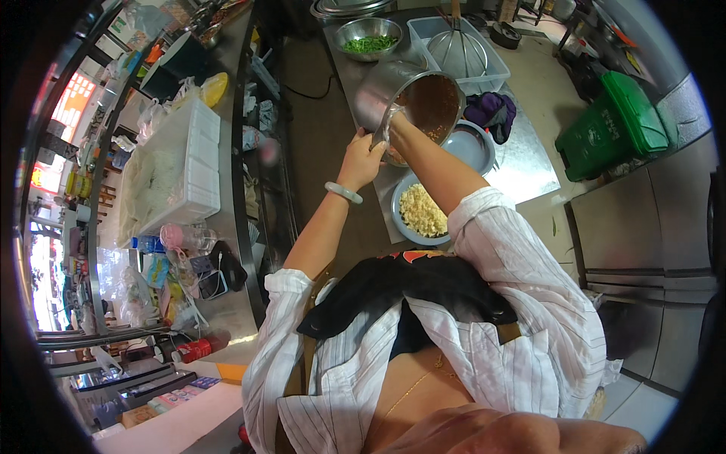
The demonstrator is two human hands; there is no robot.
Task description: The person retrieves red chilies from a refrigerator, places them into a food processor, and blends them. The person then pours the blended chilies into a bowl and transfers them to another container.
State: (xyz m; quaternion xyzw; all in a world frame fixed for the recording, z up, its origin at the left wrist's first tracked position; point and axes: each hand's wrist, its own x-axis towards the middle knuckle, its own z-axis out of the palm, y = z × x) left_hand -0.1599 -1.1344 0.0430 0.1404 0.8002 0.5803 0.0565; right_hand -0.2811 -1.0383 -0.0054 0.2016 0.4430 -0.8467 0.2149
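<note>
A large steel pot (377, 93) is tilted on its side over the steel table, its mouth towards me and to the right, with reddish-brown residue inside. My left hand (363, 159) grips the pot's handle at the near side. Partly hidden at the pot's rim, my right hand (397, 120) reaches to its mouth; what its fingers do cannot be seen. Below the pot stands a grey-blue basin (471, 147), partly covered by my right forearm. Nearer to me, another basin (399, 226) holds pale yellow chopped food (422, 213).
Behind the pot stand a steel colander (368, 28) of green vegetables and a clear plastic tub (493, 79) with a large wire whisk (458, 51). A purple cloth (492, 113) lies to the right. A green bin (615, 130) stands farther right, and a white foam box (201, 164) on the left counter.
</note>
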